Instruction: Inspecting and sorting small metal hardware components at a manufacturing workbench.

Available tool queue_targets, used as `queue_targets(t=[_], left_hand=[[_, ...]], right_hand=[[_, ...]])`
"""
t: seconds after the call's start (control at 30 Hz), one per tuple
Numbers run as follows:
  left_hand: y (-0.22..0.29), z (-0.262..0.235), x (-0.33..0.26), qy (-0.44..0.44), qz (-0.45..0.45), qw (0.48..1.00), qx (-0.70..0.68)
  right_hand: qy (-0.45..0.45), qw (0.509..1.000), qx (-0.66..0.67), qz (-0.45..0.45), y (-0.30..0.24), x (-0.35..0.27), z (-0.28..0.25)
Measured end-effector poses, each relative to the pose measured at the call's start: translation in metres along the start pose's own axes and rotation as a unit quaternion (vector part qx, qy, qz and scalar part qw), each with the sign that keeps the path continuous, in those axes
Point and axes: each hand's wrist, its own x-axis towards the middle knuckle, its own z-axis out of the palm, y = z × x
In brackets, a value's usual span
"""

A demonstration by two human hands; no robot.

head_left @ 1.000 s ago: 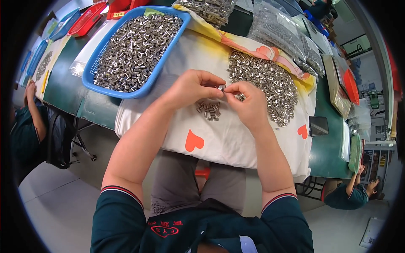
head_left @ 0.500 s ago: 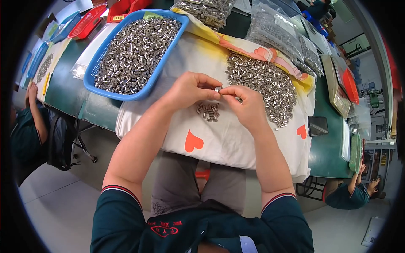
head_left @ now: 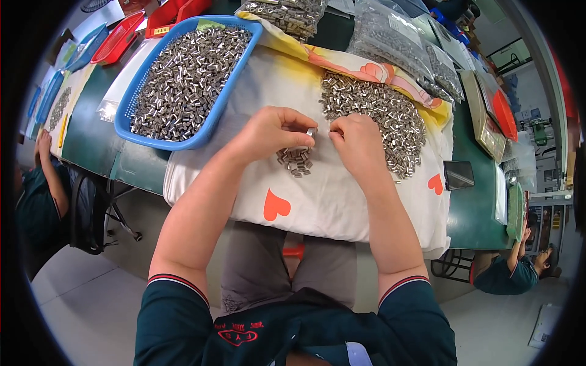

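My left hand [head_left: 274, 133] pinches a small shiny metal sleeve [head_left: 311, 132] between thumb and fingertips, just above the cloth. A short gap to the right, my right hand [head_left: 357, 141] has its fingers curled together. Whatever may be inside that grip is hidden. Below my left hand lies a small heap of short metal sleeves [head_left: 296, 165]. Behind and to the right of my right hand spreads a larger pile of similar sleeves [head_left: 397, 125]. All of them lie on a white cloth [head_left: 329, 210] with orange hearts.
At the left stands a blue basket [head_left: 124, 116] full of metal sleeves. Clear bags of parts [head_left: 390, 46] lie at the back. A dark flat object [head_left: 458, 175] rests on the green table [head_left: 473, 229] at the right. Other people sit at the far left and far right.
My hands have come apart; they were touching around the metal sleeve. The right hand has drawn slightly back to the right with its fingers curled. The left keeps the sleeve.
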Motion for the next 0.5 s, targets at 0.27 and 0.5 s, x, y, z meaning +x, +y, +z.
queue_targets(t=[0.27, 0.5], left_hand=[[-0.002, -0.001, 0.001, 0.006, 0.004, 0.999, -0.04], [0.001, 0.0, 0.0, 0.007, 0.0, 0.998, -0.059]], right_hand=[[0.007, 0.979, 0.199, 0.032, -0.015, -0.002, -0.011], [-0.039, 0.96, 0.269, 0.063, -0.023, -0.006, -0.013]])
